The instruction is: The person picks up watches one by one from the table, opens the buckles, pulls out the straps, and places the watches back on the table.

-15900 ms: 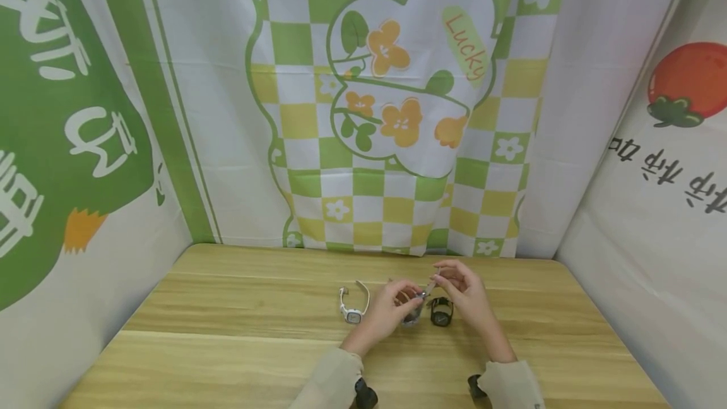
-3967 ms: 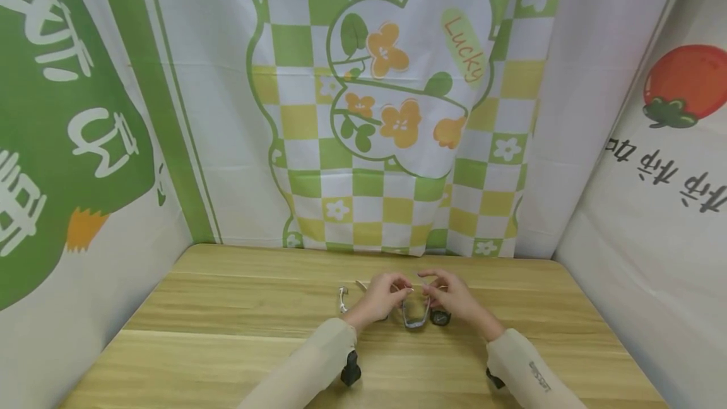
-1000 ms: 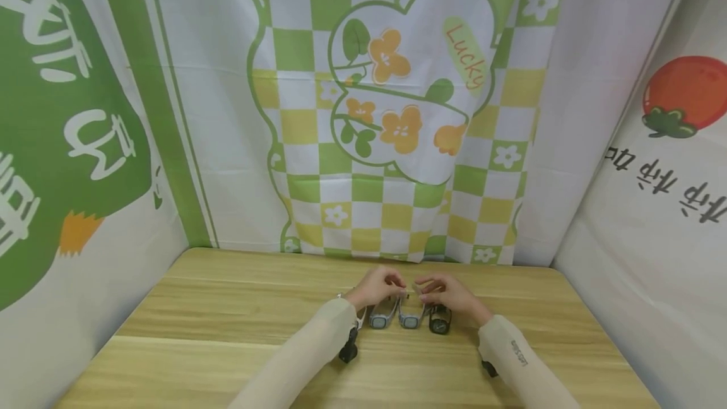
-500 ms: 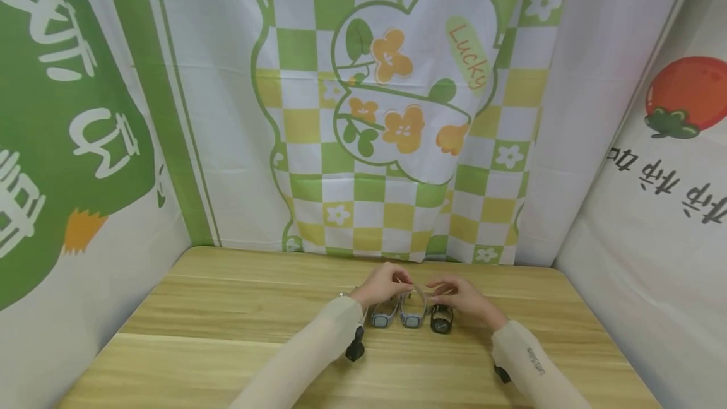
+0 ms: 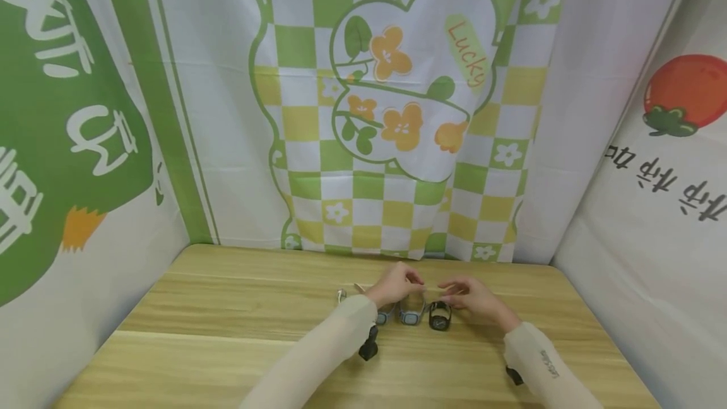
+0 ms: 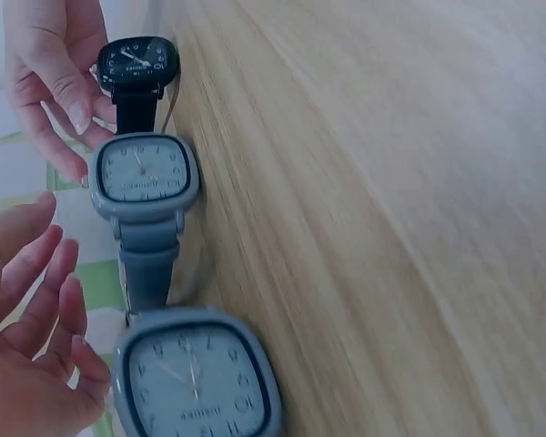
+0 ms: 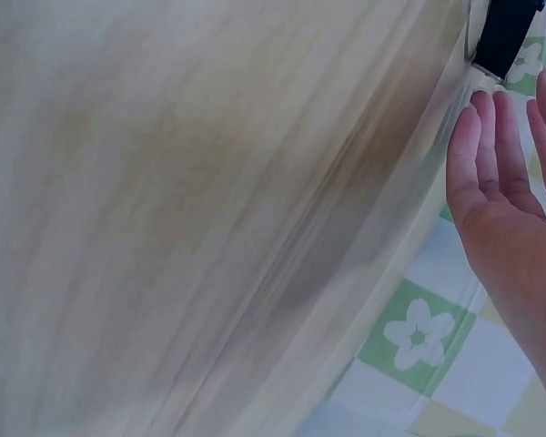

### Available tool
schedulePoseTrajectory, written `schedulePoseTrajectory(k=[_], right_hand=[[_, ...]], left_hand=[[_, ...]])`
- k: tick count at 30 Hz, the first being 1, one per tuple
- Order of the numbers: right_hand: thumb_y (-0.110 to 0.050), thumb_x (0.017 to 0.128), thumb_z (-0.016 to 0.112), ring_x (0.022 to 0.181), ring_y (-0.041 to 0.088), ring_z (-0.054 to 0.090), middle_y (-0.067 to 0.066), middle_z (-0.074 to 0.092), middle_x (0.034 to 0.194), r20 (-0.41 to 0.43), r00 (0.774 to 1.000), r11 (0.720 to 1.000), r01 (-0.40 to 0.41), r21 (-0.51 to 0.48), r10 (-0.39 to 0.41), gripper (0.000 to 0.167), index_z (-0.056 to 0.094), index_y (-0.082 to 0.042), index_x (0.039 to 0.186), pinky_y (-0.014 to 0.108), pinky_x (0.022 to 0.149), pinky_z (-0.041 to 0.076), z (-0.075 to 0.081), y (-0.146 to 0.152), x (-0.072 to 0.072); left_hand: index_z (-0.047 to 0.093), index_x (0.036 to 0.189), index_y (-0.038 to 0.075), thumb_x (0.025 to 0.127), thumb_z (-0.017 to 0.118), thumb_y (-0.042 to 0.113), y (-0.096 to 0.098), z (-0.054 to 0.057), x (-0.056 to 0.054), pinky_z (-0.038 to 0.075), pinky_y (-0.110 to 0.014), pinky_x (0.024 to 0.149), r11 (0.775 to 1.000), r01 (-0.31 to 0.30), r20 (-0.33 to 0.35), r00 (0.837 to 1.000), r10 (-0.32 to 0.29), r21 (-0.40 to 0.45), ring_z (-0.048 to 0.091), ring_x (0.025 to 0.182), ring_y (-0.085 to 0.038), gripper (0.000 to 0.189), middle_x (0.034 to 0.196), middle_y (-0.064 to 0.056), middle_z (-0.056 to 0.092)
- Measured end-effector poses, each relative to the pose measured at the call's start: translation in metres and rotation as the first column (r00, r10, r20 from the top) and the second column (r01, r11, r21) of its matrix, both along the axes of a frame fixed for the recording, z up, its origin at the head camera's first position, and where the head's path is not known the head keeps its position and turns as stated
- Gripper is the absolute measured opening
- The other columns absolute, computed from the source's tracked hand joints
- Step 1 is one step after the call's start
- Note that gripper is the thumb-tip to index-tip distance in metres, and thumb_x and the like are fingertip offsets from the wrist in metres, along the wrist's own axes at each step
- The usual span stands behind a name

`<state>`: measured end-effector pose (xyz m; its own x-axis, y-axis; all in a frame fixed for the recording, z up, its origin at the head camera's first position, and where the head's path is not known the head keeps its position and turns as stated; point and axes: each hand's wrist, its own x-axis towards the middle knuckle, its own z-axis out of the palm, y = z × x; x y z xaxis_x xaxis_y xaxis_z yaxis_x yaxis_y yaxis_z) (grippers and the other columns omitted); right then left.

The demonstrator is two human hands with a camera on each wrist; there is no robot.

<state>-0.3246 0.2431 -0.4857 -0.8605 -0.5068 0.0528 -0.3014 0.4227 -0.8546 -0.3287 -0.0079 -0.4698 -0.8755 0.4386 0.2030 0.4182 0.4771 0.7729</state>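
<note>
A row of wristwatches stands on the table. Two are grey-blue: one watch [image 5: 382, 319] partly behind my left arm, the other watch [image 5: 410, 318] upright in the middle. A black watch [image 5: 440, 322] stands at the right end, and a white watch [image 5: 341, 295] at the left end is mostly hidden by the sleeve. My left hand [image 5: 396, 284] hovers above the middle watch's strap; the left wrist view shows its fingers [image 6: 38, 273] loosely bent, gripping nothing. Beside the black watch's strap [image 7: 508, 32] is my right hand [image 5: 476, 300], fingers extended; contact is unclear.
The wooden table [image 5: 238, 352] extends to both sides and in front of the watches. A checkered curtain [image 5: 363, 207] hangs along its back edge, with printed cloth walls at left and right. Black devices [image 5: 368, 343] are strapped at both wrists.
Earlier both hands worked on the middle grey-blue watch's strap; now it stands looped, released. Both hands have shifted right, the right one coming beside the black watch.
</note>
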Motion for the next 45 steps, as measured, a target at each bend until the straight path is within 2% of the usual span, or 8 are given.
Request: schedulePoseTrajectory(k=[6, 10, 13, 17, 21, 26, 32, 45], right_hand=[[-0.003, 0.1, 0.07, 0.095, 0.022, 0.07, 0.025, 0.072, 0.11, 0.004, 1.0, 1.0, 0.011, 0.026, -0.011, 0.034, 0.063, 0.016, 0.127, 0.036, 0.08, 0.063, -0.001, 0.006, 0.002], [-0.004, 0.101, 0.069, 0.093, 0.023, 0.069, 0.024, 0.072, 0.109, -0.005, 1.0, 0.998, 0.008, 0.057, -0.007, 0.031, 0.065, 0.016, 0.124, 0.034, 0.078, 0.063, 0.002, 0.006, 0.006], [-0.005, 0.102, 0.068, 0.091, 0.021, 0.068, 0.023, 0.073, 0.108, -0.016, 1.0, 0.997, 0.004, 0.08, -0.003, 0.03, 0.066, 0.016, 0.123, 0.031, 0.074, 0.06, 0.003, 0.006, 0.009], [-0.005, 0.103, 0.066, 0.09, 0.016, 0.067, 0.023, 0.073, 0.11, -0.001, 1.0, 0.997, 0.005, 0.08, -0.005, 0.029, 0.066, 0.016, 0.122, 0.026, 0.071, 0.057, 0.001, 0.006, 0.011], [-0.004, 0.103, 0.066, 0.09, 0.013, 0.064, 0.024, 0.073, 0.112, 0.024, 1.0, 0.997, 0.014, 0.07, -0.016, 0.027, 0.068, 0.016, 0.12, 0.024, 0.071, 0.055, -0.001, 0.006, 0.011], [-0.003, 0.102, 0.067, 0.087, 0.01, 0.063, 0.025, 0.071, 0.112, -0.003, 1.0, 0.998, 0.012, 0.066, -0.011, 0.024, 0.07, 0.016, 0.116, 0.023, 0.072, 0.054, -0.001, 0.004, 0.013], [-0.001, 0.101, 0.066, 0.083, 0.008, 0.061, 0.026, 0.071, 0.112, -0.034, 0.999, 0.997, 0.017, 0.076, -0.015, 0.021, 0.071, 0.016, 0.113, 0.022, 0.069, 0.053, -0.004, 0.002, 0.012], [0.002, 0.097, 0.069, 0.087, 0.007, 0.063, 0.023, 0.075, 0.104, -0.13, 0.992, 0.995, 0.016, 0.101, -0.003, 0.014, 0.074, 0.013, 0.104, 0.021, 0.07, 0.052, -0.007, -0.005, 0.011]], left_hand=[[0.082, 0.095, 0.002, 0.094, 0.079, 0.011, 0.009, -0.001, 0.001, 0.057, -0.029, 0.078, 0.998, -0.031, 0.01, 0.999, 0.032, -0.062, 0.069, 0.084, -0.014, 0.009, 0.094, -0.007, 0.08], [0.083, 0.09, 0.008, 0.092, 0.081, 0.014, 0.015, -0.003, 0.002, 0.048, -0.043, 0.093, 0.99, -0.071, -0.018, 0.997, 0.07, -0.119, 0.069, 0.086, -0.015, 0.007, 0.091, -0.002, 0.081], [0.083, 0.087, 0.01, 0.09, 0.083, 0.014, 0.018, -0.005, 0.004, 0.038, -0.045, 0.09, 0.984, -0.102, -0.044, 0.994, 0.096, -0.145, 0.067, 0.088, -0.014, 0.005, 0.09, 0.0, 0.081], [0.084, 0.086, 0.011, 0.089, 0.084, 0.015, 0.022, -0.005, 0.007, 0.035, -0.045, 0.087, 0.982, -0.11, -0.055, 0.993, 0.103, -0.155, 0.065, 0.091, -0.016, 0.005, 0.09, 0.001, 0.081], [0.085, 0.083, 0.014, 0.087, 0.085, 0.018, 0.025, -0.005, 0.009, 0.034, -0.048, 0.089, 0.979, -0.105, -0.053, 0.994, 0.097, -0.175, 0.061, 0.091, -0.013, 0.006, 0.09, 0.004, 0.081], [0.084, 0.08, 0.018, 0.087, 0.087, 0.022, 0.028, -0.008, 0.009, 0.033, -0.05, 0.092, 0.973, -0.101, -0.027, 0.995, 0.098, -0.209, 0.059, 0.096, -0.015, 0.009, 0.091, 0.007, 0.08], [0.084, 0.08, 0.019, 0.086, 0.088, 0.026, 0.029, -0.011, 0.007, 0.032, -0.047, 0.087, 0.968, -0.096, -0.023, 0.995, 0.093, -0.231, 0.057, 0.105, -0.023, 0.01, 0.095, 0.007, 0.079], [0.084, 0.078, 0.021, 0.085, 0.09, 0.028, 0.033, -0.019, 0.003, 0.032, -0.045, 0.086, 0.967, -0.102, -0.028, 0.995, 0.098, -0.234, 0.056, 0.105, -0.024, 0.012, 0.095, 0.009, 0.078]])
